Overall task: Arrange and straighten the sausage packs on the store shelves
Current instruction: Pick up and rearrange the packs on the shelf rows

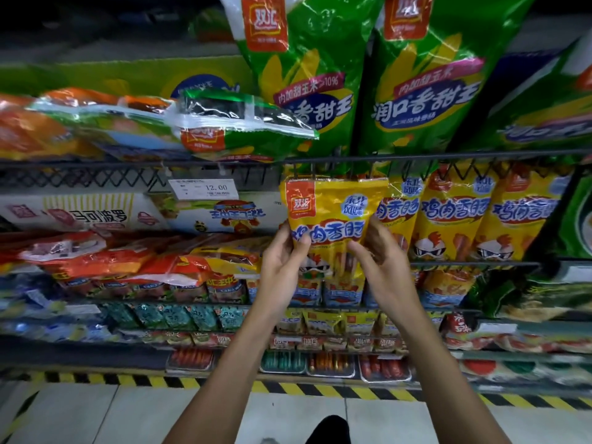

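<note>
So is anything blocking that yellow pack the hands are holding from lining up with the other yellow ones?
Nothing visible does. The left hand and right hand grip the yellow chicken sausage pack directly, and it hangs at the left end of the yellow row, overlapping the next pack.

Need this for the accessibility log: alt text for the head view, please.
Both hands hold a yellow sausage pack against a wire shelf rail, the left hand on its left edge and the right hand on its right. More yellow packs hang to the right, green packs above.
</note>
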